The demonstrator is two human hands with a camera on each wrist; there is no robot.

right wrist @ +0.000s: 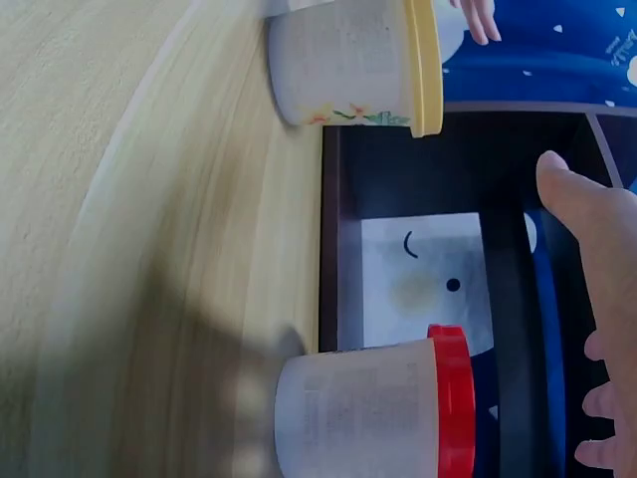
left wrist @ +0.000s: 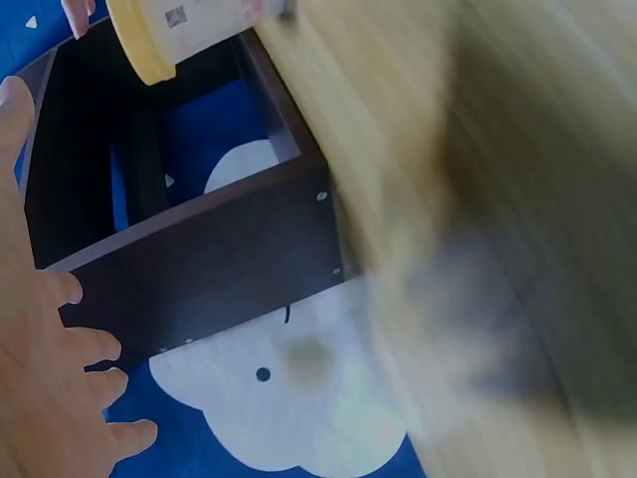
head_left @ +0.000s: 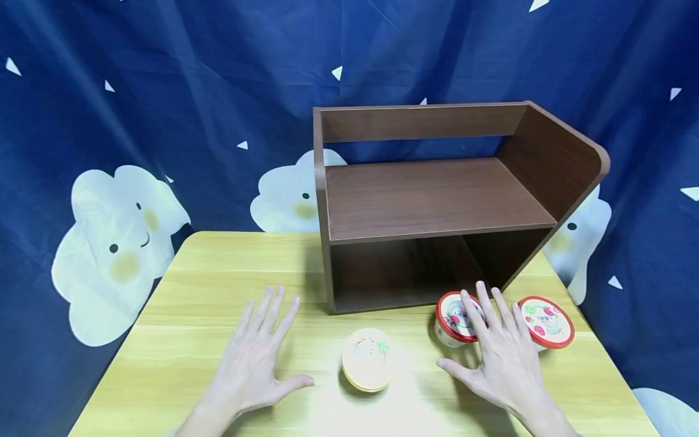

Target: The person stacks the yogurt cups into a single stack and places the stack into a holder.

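Pale wooden table (head_left: pixel 180 315): both hands flat, fingers spread, left hand (head_left: pixel 256 358) beside yellow-lidded round tub (head_left: pixel 367 358), right hand (head_left: pixel 505 358) over red-lidded strawberry-print tub (head_left: pixel 454 318) (label text unreadable).

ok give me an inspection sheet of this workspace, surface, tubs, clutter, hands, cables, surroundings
surface: light wooden table, bare grain showing.
job's things: yellow-lidded tub between the hands; two red-lidded tubs, one partly under the right fingers, the other just right of them.
clutter: nothing seen.
grippers: left hand flat and spread, holding nothing; right hand spread, fingers over the nearer red-lidded tub, no grip.
cables: nothing seen.
surroundings: dark brown two-level shelf, both levels bare; blue cloud-print curtain behind.
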